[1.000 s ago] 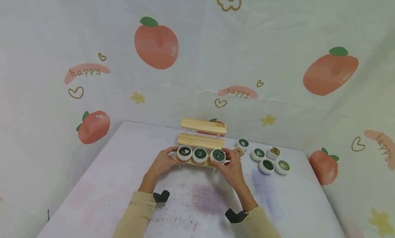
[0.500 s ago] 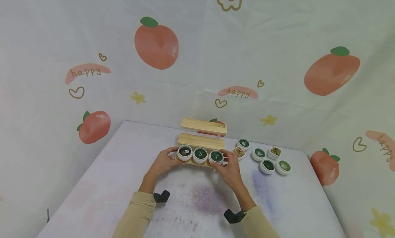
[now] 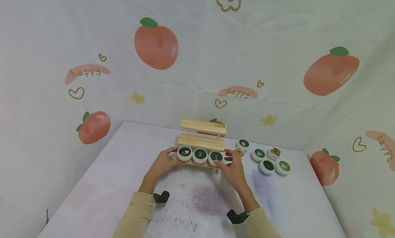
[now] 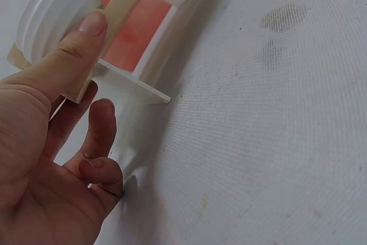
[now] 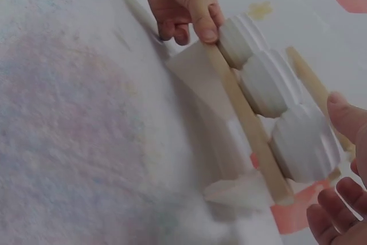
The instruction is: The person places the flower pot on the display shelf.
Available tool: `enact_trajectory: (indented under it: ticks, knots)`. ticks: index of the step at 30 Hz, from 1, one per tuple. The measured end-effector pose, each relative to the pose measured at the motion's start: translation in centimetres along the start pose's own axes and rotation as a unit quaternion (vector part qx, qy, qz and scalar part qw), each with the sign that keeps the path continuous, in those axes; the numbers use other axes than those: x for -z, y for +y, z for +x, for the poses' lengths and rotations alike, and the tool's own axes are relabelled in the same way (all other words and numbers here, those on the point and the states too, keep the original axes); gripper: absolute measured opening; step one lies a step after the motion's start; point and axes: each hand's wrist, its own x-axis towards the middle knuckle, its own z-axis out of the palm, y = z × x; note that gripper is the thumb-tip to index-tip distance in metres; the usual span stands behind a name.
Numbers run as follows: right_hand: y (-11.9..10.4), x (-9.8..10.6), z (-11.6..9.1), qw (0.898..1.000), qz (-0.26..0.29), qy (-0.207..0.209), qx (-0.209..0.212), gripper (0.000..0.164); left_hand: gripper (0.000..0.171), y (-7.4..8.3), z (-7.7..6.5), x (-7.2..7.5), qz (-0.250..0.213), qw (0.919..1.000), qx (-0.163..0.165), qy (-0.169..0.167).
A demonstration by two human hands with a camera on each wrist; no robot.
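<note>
A tiered wooden shelf (image 3: 200,141) with pale stepped planks stands near the back of the table. On its lowest plank sit a left pot (image 3: 184,152), a middle pot (image 3: 200,155) and a right pot (image 3: 215,157), all white, ribbed and round with dark green tops. My left hand (image 3: 163,162) holds the shelf's left end, its thumb along the plank's front edge by the left pot and a finger beneath, as the left wrist view shows. My right hand (image 3: 233,167) is at the right pot, thumb near its rim, other fingers spread apart from it.
Right of the shelf stand more round pots (image 3: 266,166) with green tops, a square white dish (image 3: 274,152) and another square dish (image 3: 239,152) of beige bits, close behind my right hand. A fruit-printed cloth (image 3: 277,59) hangs behind the table (image 3: 123,183).
My right hand slid the right pot leftward to beside the middle pot. Its fingers have since come away from the pot and the hand shifted slightly right. My left hand stays in place.
</note>
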Motion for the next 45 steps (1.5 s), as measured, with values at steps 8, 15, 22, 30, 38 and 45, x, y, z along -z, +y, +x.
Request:
enact_trajectory:
  ticks: [8, 15, 22, 30, 38, 45]
  knots:
    - [0.8, 2.3, 1.1, 0.999, -0.023, 0.048, -0.01, 0.061, 0.076, -0.1, 0.1, -0.1, -0.005, 1.0, 0.0, -0.003]
    - [3.0, 3.3, 2.1, 0.994, -0.066, 0.087, -0.004, 0.06, 0.076, 0.1, -0.1, 0.0, -0.001, 1.0, 0.002, 0.0]
    - [4.7, 3.6, 2.8, 0.988, -0.122, 0.084, -0.041, 0.071, 0.075, 0.2, -0.3, 0.1, 0.003, 1.0, 0.001, 0.0]
    - [5.9, 3.6, 3.4, 0.985, -0.148, 0.051, -0.069, 0.08, 0.075, 0.0, -0.1, 0.1, -0.002, 1.0, -0.005, -0.002]
    - [7.3, 3.0, 3.9, 0.986, -0.145, 0.04, -0.073, 0.08, 0.075, -0.2, 0.0, 0.1, 0.004, 1.0, -0.006, -0.004]
    - [7.9, 2.7, 4.0, 0.986, -0.14, 0.047, -0.08, 0.075, 0.075, -0.2, 0.0, 0.1, 0.005, 1.0, -0.006, -0.005]
